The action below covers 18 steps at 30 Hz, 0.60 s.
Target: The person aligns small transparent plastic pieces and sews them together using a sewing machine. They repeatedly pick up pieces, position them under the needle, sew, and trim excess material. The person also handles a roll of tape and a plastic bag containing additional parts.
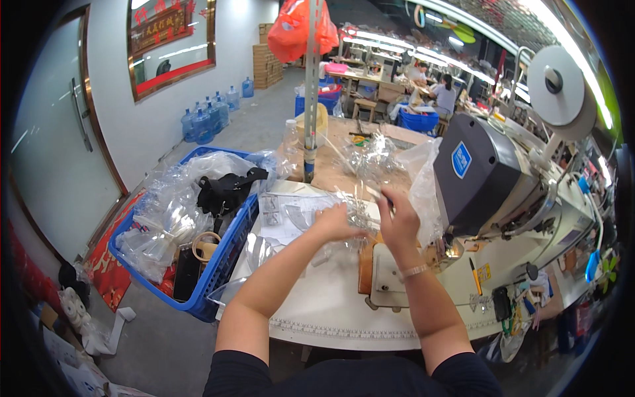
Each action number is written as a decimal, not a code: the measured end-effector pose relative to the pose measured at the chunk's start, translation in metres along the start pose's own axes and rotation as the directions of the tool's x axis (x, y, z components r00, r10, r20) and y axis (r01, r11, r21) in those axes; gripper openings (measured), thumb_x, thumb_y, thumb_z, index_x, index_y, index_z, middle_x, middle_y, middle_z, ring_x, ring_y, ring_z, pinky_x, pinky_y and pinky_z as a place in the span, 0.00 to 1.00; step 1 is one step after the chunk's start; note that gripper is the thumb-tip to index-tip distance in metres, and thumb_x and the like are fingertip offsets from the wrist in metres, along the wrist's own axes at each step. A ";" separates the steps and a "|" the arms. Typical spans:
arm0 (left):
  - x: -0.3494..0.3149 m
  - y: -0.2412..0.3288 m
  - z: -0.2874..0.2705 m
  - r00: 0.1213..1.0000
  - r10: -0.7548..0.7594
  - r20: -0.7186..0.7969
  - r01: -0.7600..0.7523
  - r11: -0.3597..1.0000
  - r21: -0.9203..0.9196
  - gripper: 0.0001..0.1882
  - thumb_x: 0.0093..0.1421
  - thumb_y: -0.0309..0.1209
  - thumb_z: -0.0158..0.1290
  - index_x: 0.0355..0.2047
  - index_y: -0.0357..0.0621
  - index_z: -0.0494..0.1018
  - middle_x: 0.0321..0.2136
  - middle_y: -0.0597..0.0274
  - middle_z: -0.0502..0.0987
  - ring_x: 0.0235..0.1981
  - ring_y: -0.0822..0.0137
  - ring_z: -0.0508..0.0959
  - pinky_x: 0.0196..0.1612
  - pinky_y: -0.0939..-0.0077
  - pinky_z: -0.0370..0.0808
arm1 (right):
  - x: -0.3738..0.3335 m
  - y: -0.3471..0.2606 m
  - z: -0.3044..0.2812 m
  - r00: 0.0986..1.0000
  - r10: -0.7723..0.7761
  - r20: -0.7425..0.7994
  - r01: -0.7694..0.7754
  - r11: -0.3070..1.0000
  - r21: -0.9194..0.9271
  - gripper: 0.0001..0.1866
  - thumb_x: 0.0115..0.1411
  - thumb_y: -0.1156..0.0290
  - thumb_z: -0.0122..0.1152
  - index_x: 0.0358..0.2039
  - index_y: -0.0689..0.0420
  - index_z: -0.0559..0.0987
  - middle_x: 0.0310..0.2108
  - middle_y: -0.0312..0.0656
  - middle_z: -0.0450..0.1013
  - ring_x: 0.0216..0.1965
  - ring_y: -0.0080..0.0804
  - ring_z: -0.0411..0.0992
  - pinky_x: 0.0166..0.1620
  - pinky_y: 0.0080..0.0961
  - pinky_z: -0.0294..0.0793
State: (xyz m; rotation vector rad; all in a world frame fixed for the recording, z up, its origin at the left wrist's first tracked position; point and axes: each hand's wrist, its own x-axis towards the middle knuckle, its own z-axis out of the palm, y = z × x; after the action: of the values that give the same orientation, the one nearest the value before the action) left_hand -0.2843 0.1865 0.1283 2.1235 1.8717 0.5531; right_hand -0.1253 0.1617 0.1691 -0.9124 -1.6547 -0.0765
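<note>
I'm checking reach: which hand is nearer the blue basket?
Left. The left hand is above the white table, to the right of the blue basket; the right hand is farther right, near the sewing machine.

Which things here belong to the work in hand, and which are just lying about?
Likely in the work:
clear plastic pieces near the left hand and right hand
sewing machine beside the right hand

Apparently just lying about:
blue crate with clear bags and black cloth
orange pen
water bottles
hanging red bag

Blue water jugs [202, 126] beside a white wall [112, 86], stacked cartons [267, 67] beyond, an orange-red bag [290, 32] overhead.
</note>
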 end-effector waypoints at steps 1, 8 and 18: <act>-0.011 0.012 0.010 0.996 -0.001 0.088 -0.020 0.969 0.245 0.51 0.41 0.52 0.66 0.58 0.33 0.57 0.52 0.47 0.67 0.52 0.53 0.69 0.50 0.51 0.67 | -0.024 -0.003 -0.027 0.996 -0.016 0.089 0.019 0.999 -0.040 0.11 0.53 0.69 0.63 0.37 0.54 0.78 0.26 0.40 0.73 0.28 0.36 0.73 0.30 0.30 0.71; -0.009 0.012 0.033 0.997 -0.044 -0.056 0.040 0.998 -0.054 0.46 0.34 0.39 0.67 0.57 0.53 0.64 0.46 0.53 0.70 0.51 0.52 0.68 0.50 0.50 0.68 | -0.172 0.056 -0.212 0.951 0.152 0.269 -0.045 0.930 -0.365 0.13 0.46 0.73 0.67 0.34 0.56 0.78 0.24 0.39 0.71 0.26 0.35 0.72 0.29 0.29 0.70; 0.086 0.080 0.039 0.823 -0.084 -0.562 -0.272 0.810 -0.520 0.45 0.36 0.36 0.70 0.55 0.39 0.63 0.50 0.52 0.71 0.52 0.57 0.70 0.55 0.65 0.67 | -0.209 0.143 -0.334 0.920 0.385 0.076 -0.307 0.826 -0.473 0.11 0.50 0.73 0.61 0.35 0.59 0.77 0.28 0.44 0.71 0.30 0.43 0.71 0.34 0.32 0.71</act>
State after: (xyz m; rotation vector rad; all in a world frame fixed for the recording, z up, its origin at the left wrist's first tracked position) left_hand -0.1870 0.2626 0.1380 1.7320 1.5158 1.7000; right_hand 0.2299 -0.0156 0.0359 -1.6093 -1.6245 -0.1426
